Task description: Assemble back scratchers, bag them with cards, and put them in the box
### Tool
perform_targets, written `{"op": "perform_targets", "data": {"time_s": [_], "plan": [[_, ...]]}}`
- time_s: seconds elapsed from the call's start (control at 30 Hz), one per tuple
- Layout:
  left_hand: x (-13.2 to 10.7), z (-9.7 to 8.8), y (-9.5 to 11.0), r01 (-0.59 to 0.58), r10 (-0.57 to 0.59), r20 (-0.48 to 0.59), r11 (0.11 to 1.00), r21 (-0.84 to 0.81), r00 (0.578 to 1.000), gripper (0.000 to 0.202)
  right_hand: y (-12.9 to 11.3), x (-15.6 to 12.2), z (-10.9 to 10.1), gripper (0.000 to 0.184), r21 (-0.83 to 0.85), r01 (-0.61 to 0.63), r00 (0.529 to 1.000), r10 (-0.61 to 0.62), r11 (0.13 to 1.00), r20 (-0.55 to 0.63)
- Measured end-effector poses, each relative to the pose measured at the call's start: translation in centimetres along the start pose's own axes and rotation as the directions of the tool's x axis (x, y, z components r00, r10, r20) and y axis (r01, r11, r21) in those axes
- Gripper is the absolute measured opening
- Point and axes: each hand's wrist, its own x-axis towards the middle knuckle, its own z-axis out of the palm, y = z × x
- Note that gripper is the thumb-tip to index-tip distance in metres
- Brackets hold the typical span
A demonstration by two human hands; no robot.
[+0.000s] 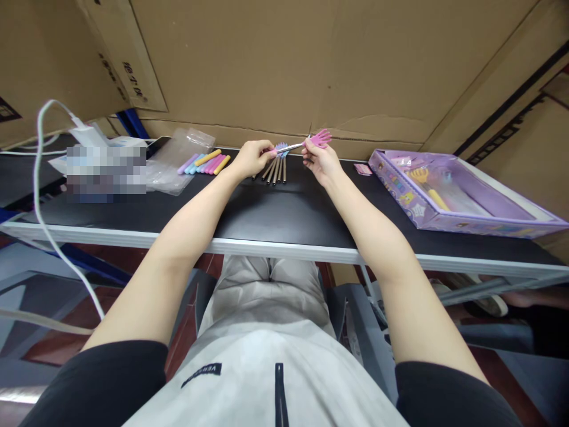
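Both my hands are raised over the black table near its far edge. My left hand is closed on the handle end of a thin metal rod. My right hand pinches the same rod just below its pink hand-shaped head. Under the rod lies a fan of several similar metal rods with blue and pink heads. Left of them sits a row of several pastel handle sleeves in purple, blue, pink and yellow.
A clear plastic bag lies at the left, beside a white charger and cable. An open purple toy box stands at the right, and a small pink piece lies near it. Cardboard boxes wall the back.
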Motion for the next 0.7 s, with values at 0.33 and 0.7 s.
{"op": "perform_targets", "data": {"time_s": [0.33,0.7], "plan": [[0.0,-1.7,-3.5,0.094,-0.094,0.007,0.995,-0.022,0.996,0.017,0.2,3.5,-5.4,0.039,-0.114,0.088,0.987,-0.102,0.990,-0.125],[-0.1,-3.2,-7.1,0.206,-0.206,-0.016,0.978,0.035,0.978,0.019,1.3,7.0,-12.3,0.059,-0.136,0.066,0.952,-0.104,0.988,-0.289]]}}
